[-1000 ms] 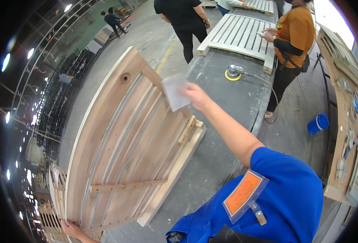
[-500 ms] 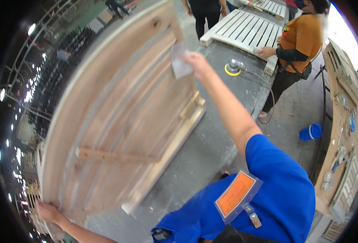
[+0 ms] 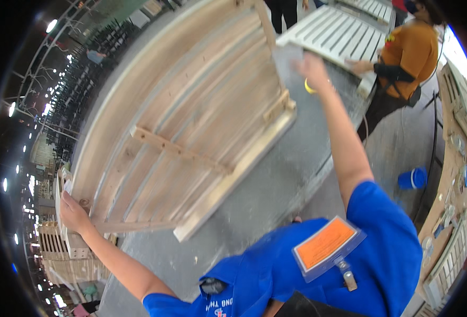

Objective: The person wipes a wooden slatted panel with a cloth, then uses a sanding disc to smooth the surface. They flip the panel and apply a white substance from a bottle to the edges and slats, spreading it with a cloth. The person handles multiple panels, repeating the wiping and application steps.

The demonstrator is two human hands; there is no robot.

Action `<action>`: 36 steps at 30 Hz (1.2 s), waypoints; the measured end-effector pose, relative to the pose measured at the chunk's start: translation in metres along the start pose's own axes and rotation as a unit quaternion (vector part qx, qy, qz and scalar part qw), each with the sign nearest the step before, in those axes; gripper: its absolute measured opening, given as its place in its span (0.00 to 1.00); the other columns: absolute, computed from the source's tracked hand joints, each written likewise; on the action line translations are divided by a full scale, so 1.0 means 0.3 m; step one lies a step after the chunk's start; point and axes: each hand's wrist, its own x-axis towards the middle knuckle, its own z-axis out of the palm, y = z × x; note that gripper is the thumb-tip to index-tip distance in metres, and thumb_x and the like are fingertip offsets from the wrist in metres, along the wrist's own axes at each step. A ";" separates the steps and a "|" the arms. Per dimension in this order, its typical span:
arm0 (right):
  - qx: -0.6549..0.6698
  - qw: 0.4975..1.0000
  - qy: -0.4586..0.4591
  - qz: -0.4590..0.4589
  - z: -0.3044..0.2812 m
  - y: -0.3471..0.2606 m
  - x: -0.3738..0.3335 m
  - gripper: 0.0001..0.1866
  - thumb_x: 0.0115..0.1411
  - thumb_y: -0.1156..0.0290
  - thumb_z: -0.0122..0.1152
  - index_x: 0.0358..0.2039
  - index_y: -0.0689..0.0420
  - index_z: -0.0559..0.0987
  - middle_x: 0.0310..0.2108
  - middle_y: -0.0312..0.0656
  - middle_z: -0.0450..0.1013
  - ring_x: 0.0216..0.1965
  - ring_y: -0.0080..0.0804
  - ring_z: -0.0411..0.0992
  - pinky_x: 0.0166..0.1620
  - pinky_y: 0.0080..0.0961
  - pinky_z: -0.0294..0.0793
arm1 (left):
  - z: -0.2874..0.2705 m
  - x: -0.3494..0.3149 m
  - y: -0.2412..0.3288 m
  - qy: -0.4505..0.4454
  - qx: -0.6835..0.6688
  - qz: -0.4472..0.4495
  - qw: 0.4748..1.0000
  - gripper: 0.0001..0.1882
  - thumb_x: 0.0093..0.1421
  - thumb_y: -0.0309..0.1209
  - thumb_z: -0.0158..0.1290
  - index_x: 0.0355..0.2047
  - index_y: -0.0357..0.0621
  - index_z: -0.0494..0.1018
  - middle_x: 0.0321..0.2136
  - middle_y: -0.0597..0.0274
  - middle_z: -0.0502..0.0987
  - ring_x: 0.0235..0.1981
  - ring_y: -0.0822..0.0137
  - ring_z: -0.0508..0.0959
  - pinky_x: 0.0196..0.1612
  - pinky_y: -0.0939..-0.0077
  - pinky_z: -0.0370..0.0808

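Observation:
A slatted wooden panel (image 3: 199, 105) with a curved outer rail stands tilted on the grey worktable (image 3: 244, 195), resting on its thick straight rail. My left hand (image 3: 75, 212) is closed around the panel's lower left corner. Beyond the panel's right edge, my right hand (image 3: 313, 68), smeared by motion, pinches a pale grey sheet of sandpaper (image 3: 288, 59). That sheet lies close along the edge; whether it touches the wood I cannot tell. A short drilled wooden brace (image 3: 180, 150) crosses the slats.
A co-worker in an orange shirt (image 3: 410, 58) stands at the far right beside a white slatted panel (image 3: 336, 34). The yellow rim of a sander (image 3: 310, 87) shows behind my right hand. A blue bucket (image 3: 413, 178) is on the floor; stacked wooden parts (image 3: 64, 245) stand left.
My right hand and the sandpaper have moved off the slats, out past the panel's right edge. The whole view has shifted, and the left hand still grips the corner.

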 end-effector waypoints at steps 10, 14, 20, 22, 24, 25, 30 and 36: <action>-0.340 0.852 -0.344 -0.202 0.387 0.349 -0.590 0.14 0.56 0.73 0.52 0.43 0.54 0.79 0.49 0.43 0.72 0.54 0.45 0.67 0.57 0.37 0.65 | 0.123 0.045 -0.021 -0.017 -0.005 0.041 0.999 0.33 0.67 0.56 0.34 0.24 0.40 0.74 0.24 0.47 0.76 0.29 0.43 0.74 0.31 0.53 0.67; -0.406 0.832 -0.358 -0.126 0.412 0.379 -0.629 0.18 0.57 0.73 0.49 0.48 0.57 0.75 0.50 0.44 0.70 0.58 0.44 0.62 0.60 0.37 0.61 | 0.133 0.050 -0.020 -0.006 -0.007 0.030 0.999 0.33 0.68 0.54 0.33 0.25 0.39 0.75 0.25 0.47 0.77 0.29 0.43 0.75 0.32 0.54 0.68; -0.387 0.869 -0.299 -0.079 0.523 0.374 -0.738 0.21 0.57 0.72 0.48 0.51 0.60 0.73 0.53 0.47 0.67 0.60 0.44 0.60 0.62 0.38 0.59 | 0.145 0.069 -0.040 -0.018 0.011 0.021 1.000 0.34 0.66 0.57 0.33 0.31 0.40 0.78 0.28 0.47 0.79 0.33 0.43 0.77 0.34 0.53 0.70; -0.347 0.876 -0.314 -0.119 0.606 0.320 -0.798 0.21 0.56 0.71 0.49 0.50 0.62 0.73 0.53 0.46 0.68 0.61 0.42 0.60 0.62 0.37 0.59 | 0.156 0.072 -0.041 -0.023 0.023 0.010 0.999 0.36 0.66 0.59 0.31 0.39 0.43 0.79 0.34 0.49 0.80 0.39 0.44 0.78 0.40 0.53 0.72; -0.318 0.893 -0.284 -0.141 0.707 0.248 -0.869 0.20 0.55 0.73 0.49 0.49 0.62 0.74 0.53 0.46 0.68 0.60 0.42 0.61 0.61 0.34 0.60 | 0.156 0.082 -0.046 -0.035 0.047 -0.012 0.998 0.38 0.65 0.61 0.28 0.44 0.45 0.79 0.38 0.50 0.81 0.43 0.44 0.77 0.44 0.53 0.72; -0.277 0.918 -0.267 -0.096 0.725 0.235 -0.880 0.20 0.55 0.74 0.50 0.49 0.62 0.74 0.52 0.46 0.69 0.61 0.41 0.61 0.62 0.33 0.61 | 0.158 0.083 -0.050 -0.044 0.064 -0.015 0.997 0.38 0.65 0.61 0.27 0.44 0.45 0.79 0.38 0.50 0.80 0.43 0.44 0.77 0.44 0.53 0.72; -0.278 0.861 -0.375 -0.202 0.577 0.412 -0.757 0.19 0.57 0.76 0.47 0.49 0.61 0.75 0.52 0.49 0.70 0.56 0.45 0.66 0.60 0.35 0.63 | 0.186 0.107 -0.075 -0.073 0.065 -0.031 0.995 0.40 0.64 0.63 0.26 0.45 0.45 0.78 0.39 0.49 0.80 0.42 0.44 0.78 0.44 0.53 0.72; -0.215 0.945 -0.242 0.044 0.652 0.397 -0.827 0.19 0.60 0.76 0.45 0.52 0.63 0.72 0.54 0.53 0.68 0.57 0.47 0.65 0.62 0.37 0.62 | 0.204 0.117 -0.088 -0.069 0.122 -0.053 0.989 0.43 0.63 0.65 0.22 0.43 0.46 0.80 0.38 0.52 0.81 0.45 0.46 0.77 0.48 0.55 0.71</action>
